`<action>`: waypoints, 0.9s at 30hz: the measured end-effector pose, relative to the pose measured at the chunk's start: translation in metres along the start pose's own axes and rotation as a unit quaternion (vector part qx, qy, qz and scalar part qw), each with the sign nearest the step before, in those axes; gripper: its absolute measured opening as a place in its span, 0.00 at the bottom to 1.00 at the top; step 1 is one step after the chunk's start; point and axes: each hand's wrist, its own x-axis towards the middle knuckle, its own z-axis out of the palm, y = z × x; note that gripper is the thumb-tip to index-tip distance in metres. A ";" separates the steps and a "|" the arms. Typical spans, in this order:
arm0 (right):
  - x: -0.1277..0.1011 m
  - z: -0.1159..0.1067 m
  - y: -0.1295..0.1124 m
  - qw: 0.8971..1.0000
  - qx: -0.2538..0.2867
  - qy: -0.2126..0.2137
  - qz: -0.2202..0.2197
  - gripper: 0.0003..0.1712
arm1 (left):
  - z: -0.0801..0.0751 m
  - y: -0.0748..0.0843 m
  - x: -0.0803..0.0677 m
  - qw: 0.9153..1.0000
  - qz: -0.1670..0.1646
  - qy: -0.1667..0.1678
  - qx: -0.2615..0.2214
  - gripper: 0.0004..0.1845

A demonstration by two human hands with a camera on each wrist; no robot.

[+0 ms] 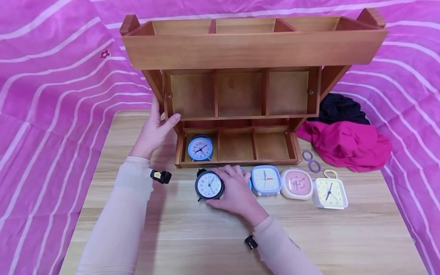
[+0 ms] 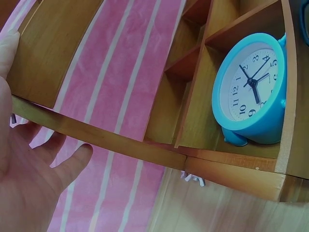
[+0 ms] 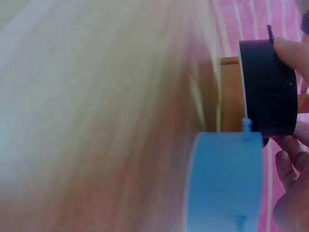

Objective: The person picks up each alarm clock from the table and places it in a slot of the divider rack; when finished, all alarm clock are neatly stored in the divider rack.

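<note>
A tiered wooden organizer (image 1: 254,49) stands at the back of the table (image 1: 172,236). My left hand (image 1: 154,130) holds its left side, thumb on the middle tier's edge (image 2: 96,135). A light blue round clock (image 1: 200,148) (image 2: 253,89) sits in the bottom tier's left compartment. My right hand (image 1: 235,191) grips a black round clock (image 1: 209,185) (image 3: 268,87) upright on the table in front of the organizer. Another blue clock (image 3: 224,181), mostly hidden behind my right hand in the head view, stands beside the black one.
To the right of my hand stand a blue square clock (image 1: 266,180), a pink clock (image 1: 296,184) and a cream clock (image 1: 330,193). Two purple rings (image 1: 311,161) lie near magenta cloth (image 1: 343,143) and black cloth (image 1: 338,109). Pink striped fabric (image 1: 51,95) surrounds the table.
</note>
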 end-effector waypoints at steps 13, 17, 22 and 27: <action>0.014 -0.034 -0.001 0.998 0.046 0.030 -0.018 0.54 | 0.000 -0.002 0.001 1.000 0.001 -0.001 0.000 0.49; 0.023 -0.044 0.006 0.998 0.050 0.028 -0.012 0.53 | 0.000 -0.002 0.000 1.000 -0.004 0.000 0.002 0.49; 0.040 -0.063 0.020 0.998 0.045 0.032 -0.001 0.53 | 0.001 -0.002 0.001 1.000 -0.001 -0.002 0.000 0.49; 0.060 -0.077 0.038 0.998 0.032 0.044 0.013 0.54 | 0.000 -0.003 0.001 1.000 -0.005 0.000 0.003 0.49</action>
